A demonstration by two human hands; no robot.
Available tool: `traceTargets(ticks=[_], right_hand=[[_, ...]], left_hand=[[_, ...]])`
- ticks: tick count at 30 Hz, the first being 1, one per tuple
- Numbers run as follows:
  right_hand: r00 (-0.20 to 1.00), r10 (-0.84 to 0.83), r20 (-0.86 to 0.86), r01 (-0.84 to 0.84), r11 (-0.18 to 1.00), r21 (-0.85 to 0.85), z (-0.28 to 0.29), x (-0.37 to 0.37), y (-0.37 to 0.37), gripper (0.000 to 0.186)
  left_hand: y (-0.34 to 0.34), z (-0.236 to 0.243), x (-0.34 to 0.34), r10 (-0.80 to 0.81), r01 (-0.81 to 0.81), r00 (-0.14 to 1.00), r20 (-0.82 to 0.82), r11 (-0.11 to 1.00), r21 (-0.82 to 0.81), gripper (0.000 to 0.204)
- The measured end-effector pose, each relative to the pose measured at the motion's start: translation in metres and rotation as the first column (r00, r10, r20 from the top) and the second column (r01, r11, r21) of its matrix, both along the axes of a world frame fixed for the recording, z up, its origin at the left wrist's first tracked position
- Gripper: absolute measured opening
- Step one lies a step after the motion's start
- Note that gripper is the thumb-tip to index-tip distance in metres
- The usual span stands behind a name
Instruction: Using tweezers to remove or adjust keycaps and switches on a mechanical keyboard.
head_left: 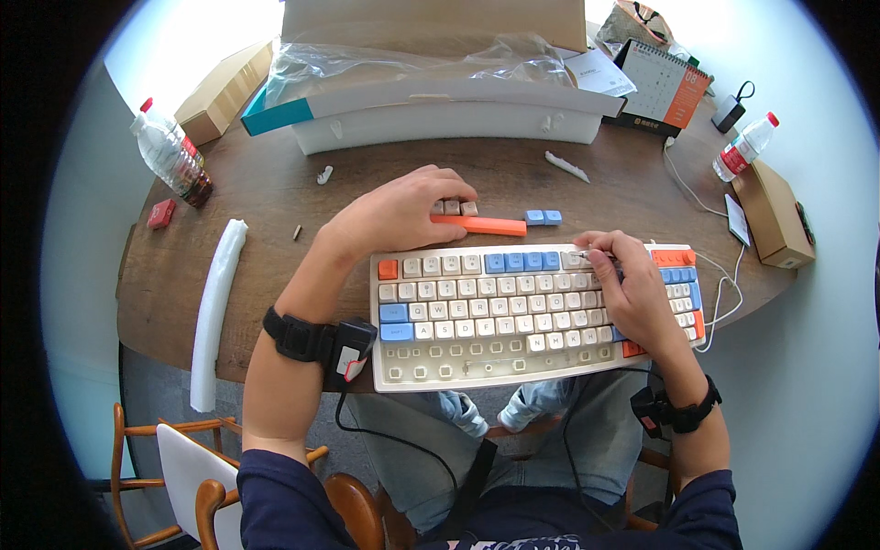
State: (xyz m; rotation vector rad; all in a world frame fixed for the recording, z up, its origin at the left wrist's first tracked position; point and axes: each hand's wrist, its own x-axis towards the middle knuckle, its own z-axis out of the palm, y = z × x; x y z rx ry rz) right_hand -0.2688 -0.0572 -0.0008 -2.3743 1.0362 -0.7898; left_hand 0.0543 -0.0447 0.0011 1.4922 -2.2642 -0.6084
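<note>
A white mechanical keyboard (477,383) lies across the table's near edge, with cream, blue and orange keycaps. Its lower left rows are bare, showing the switches. Beyond it, my left hand (412,209) curls around a few loose beige keycaps (453,208) and an orange spacebar keycap (490,225), fingers on the far side and thumb on the near side. Two blue keycaps (544,217) sit just right of the bar. My right hand (631,289) rests over the keyboard's right part, fingertips pinched at the top row around something small and shiny, mostly hidden.
At the back stands an open box (449,101) with plastic wrap and white foam. Bottles (172,158) are at the left, another bottle (745,147) at the right. A foam strip (218,316) overhangs the left edge. A white cable (724,302) runs by the keyboard's right end.
</note>
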Motion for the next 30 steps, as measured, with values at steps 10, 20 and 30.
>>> traceTargets(ticks=[10, 20, 30], right_hand=[[1.000, 0.005, -0.005, -0.005, 1.000, -0.029, -0.0012, 0.0002, -0.0013, 0.015], [1.000, -0.002, -0.008, 0.002, 1.000, -0.010, -0.0011, 0.0009, -0.0003, 0.016], [1.000, -0.014, -0.020, 0.014, 1.000, 0.013, -0.0013, 0.0012, 0.0001, 0.018]], left_hand=[[-0.0019, -0.0059, -0.0060, -0.036, 0.035, 0.999, -0.012, 0.997, -0.063, 0.037], [-0.0003, -0.0075, -0.0066, -0.006, 0.006, 1.000, 0.001, 0.998, -0.057, 0.032], [0.0007, -0.0056, -0.0081, -0.003, 0.003, 1.000, -0.002, 0.998, -0.067, 0.031]])
